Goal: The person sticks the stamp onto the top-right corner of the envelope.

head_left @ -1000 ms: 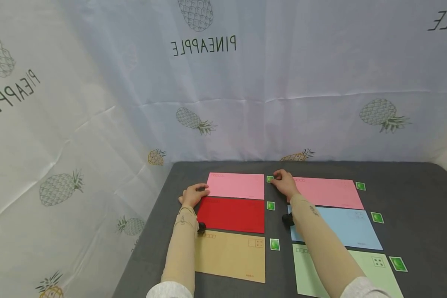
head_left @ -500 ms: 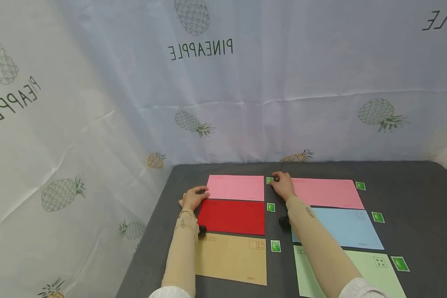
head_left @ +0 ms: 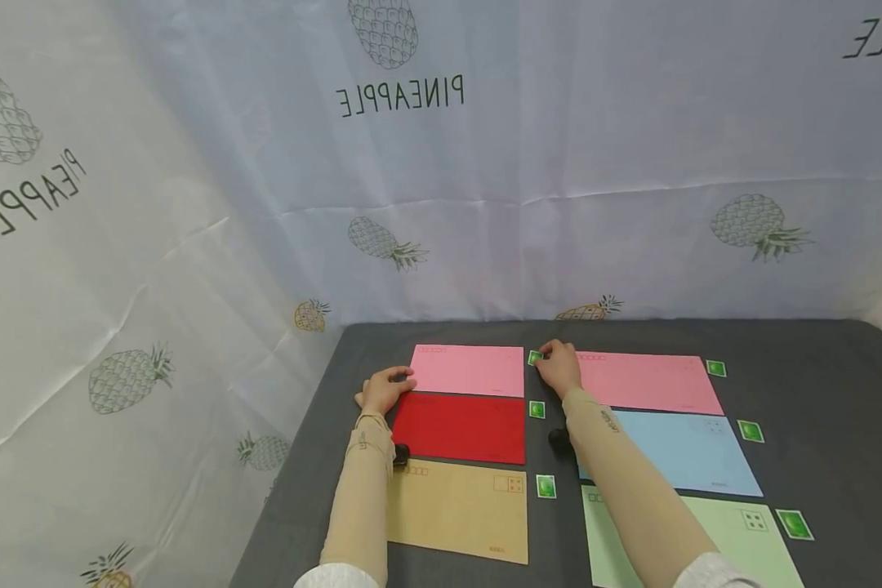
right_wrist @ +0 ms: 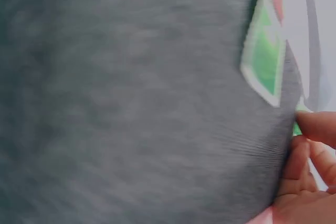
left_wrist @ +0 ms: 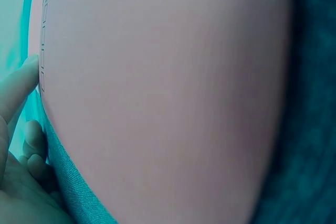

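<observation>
My left hand rests at the left edge of the upper-left pink envelope, with thumb and forefinger apart. In the left wrist view a fingertip touches the edge of this envelope, beside its row of printed boxes. Between the two upper pink envelopes, my right hand pinches a small green stamp with a white border. Only a sliver of that stamp shows at the fingertips in the right wrist view. The right hand partly covers the left end of the other pink envelope.
Below lie red, tan, blue and light green envelopes. More green stamps lie beside the envelopes, such as one stamp right of the red one. A pineapple-print curtain hangs behind the dark table.
The stamp at my right fingertips has turned slightly and sits a little askew. The right forearm has shifted slightly left. My left hand stays at the pink envelope's edge.
</observation>
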The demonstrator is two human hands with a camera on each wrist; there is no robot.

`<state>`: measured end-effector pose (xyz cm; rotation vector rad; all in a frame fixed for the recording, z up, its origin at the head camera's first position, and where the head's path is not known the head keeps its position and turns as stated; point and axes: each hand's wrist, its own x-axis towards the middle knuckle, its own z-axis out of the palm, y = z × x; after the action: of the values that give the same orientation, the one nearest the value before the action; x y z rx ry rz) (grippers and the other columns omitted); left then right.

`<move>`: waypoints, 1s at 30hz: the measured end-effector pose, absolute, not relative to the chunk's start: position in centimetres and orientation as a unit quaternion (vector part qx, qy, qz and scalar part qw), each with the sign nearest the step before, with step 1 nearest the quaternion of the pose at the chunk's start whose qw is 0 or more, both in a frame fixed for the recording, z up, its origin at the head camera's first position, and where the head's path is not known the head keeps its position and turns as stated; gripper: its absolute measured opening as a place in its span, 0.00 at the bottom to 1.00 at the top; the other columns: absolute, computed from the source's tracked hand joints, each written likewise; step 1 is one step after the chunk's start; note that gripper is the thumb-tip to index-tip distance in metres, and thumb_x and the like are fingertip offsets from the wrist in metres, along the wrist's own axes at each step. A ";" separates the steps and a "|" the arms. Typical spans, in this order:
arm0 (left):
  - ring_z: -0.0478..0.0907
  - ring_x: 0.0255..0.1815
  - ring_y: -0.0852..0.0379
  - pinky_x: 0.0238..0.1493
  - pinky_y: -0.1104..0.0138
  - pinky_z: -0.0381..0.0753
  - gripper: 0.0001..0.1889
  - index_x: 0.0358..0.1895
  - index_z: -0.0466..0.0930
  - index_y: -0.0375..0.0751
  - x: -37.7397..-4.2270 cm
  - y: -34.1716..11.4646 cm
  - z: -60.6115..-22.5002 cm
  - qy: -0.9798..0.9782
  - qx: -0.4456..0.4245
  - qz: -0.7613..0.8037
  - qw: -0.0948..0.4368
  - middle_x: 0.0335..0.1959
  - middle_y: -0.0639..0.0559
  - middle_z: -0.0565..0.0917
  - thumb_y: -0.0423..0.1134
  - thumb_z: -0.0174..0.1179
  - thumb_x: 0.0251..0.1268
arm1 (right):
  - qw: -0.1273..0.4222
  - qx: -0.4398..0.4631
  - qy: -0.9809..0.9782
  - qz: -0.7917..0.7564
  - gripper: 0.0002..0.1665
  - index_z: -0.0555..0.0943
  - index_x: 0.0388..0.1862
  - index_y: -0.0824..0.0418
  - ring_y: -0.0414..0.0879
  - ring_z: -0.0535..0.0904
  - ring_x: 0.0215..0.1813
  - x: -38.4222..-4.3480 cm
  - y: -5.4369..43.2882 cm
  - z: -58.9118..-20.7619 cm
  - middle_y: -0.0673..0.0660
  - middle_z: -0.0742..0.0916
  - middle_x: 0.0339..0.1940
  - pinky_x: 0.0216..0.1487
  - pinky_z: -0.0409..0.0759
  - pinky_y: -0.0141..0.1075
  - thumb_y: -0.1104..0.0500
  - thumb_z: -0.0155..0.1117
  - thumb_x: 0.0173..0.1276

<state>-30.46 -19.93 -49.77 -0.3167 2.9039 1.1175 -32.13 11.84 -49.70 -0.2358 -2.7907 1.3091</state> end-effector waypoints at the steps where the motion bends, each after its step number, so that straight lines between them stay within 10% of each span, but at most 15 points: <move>1: 0.69 0.49 0.43 0.46 0.50 0.53 0.15 0.47 0.83 0.58 -30.5 -19.9 -49.7 0.929 -0.103 0.356 0.008 0.41 0.45 0.81 0.50 0.65 0.55 | 0.021 -0.077 -0.902 0.424 0.17 0.74 0.49 0.71 0.59 0.71 0.45 -32.1 11.8 -49.6 0.69 0.75 0.47 0.48 0.71 0.49 0.64 0.55 0.63; 30: 0.68 0.48 0.44 0.47 0.48 0.52 0.13 0.47 0.83 0.57 -30.4 -19.9 -49.8 0.923 -0.105 0.371 0.007 0.40 0.45 0.81 0.48 0.64 0.56 | -0.046 -0.088 -0.825 0.556 0.23 0.68 0.55 0.70 0.48 0.77 0.38 -33.7 12.9 -49.0 0.65 0.78 0.44 0.41 0.76 0.37 0.62 0.58 0.64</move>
<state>-30.35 -19.89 -49.78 -0.3288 2.8854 1.1602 -33.73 12.85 -49.01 -0.2852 -2.6698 1.8004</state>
